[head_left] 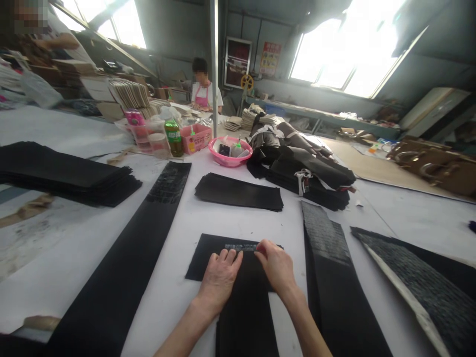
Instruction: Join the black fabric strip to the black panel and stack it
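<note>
Black strip (248, 310); left hand (222, 271) half-curled atop; right hand (276, 264) pinching edge

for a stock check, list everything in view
Centre strip: at least one, black, front centre
Crosswise piece: one visible, black, beneath it
Long strip: one, black, left
Overlapping strips: two visible, black, right
Large stack: one, black, far left
Small stack: one, black, centre
Heap: one, dark, right rear
Basin: one, pink, rear centre
Box: one, pink, beside basin
Bottle: one, green, beside box
Table: one, white, underneath
People: two, white tops, background
Other clutter: uncountable, mixed, rear
Left fingers: one set, strip's left
Right fingers: one set, strip's right
</note>
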A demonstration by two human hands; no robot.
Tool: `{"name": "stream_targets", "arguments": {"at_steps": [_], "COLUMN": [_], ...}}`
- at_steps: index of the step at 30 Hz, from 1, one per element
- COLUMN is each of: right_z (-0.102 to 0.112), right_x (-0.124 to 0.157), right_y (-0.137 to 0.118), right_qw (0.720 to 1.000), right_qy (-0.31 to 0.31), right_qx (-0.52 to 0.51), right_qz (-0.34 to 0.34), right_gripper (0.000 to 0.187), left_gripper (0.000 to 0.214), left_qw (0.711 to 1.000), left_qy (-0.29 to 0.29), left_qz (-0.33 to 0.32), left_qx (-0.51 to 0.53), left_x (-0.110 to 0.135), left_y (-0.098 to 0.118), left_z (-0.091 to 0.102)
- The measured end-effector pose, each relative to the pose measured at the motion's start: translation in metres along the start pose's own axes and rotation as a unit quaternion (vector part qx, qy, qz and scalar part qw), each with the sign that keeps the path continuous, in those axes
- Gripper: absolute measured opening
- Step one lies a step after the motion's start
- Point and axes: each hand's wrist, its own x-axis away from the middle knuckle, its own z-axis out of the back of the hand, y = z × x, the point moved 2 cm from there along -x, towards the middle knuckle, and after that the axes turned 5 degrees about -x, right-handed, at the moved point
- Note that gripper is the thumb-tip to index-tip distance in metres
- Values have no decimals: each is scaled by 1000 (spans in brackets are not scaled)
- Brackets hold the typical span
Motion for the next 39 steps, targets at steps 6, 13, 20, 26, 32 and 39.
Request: {"name": "stream_targets", "arguments": {"at_steps": [6, 13, 20, 26, 32, 39], "right_z": [-8, -14, -17, -19, -18, -23], "right_x": [-24, -45, -59, -59, -48, -47], "right_y": [-8, -2, 0, 6, 9, 12], "right_qw": [992, 979, 972, 970, 968, 963], "right_qy": [-40, -112, -146, -132, -103, -81], "right_qx": [1, 9, -3, -25, -45, -29], "right_qz": [120, 170, 186, 204, 222, 255], "right_gripper": [22, 15, 18, 18, 20, 11], "left_gripper": [42, 19, 16, 42, 30, 20], "left_qw": [999, 995, 992, 991, 993, 994], "left_qy": [13, 25, 25, 36, 30, 47], "left_qz": [12, 44, 62, 50, 6, -4], "left_qx": [30, 90, 110, 116, 118, 98], "left_x": [-3, -16, -20, -28, -34, -30], "left_y": [-3, -11, -18, -25, -25, -20], "left_z": [2, -1, -1, -3, -2, -1]}}
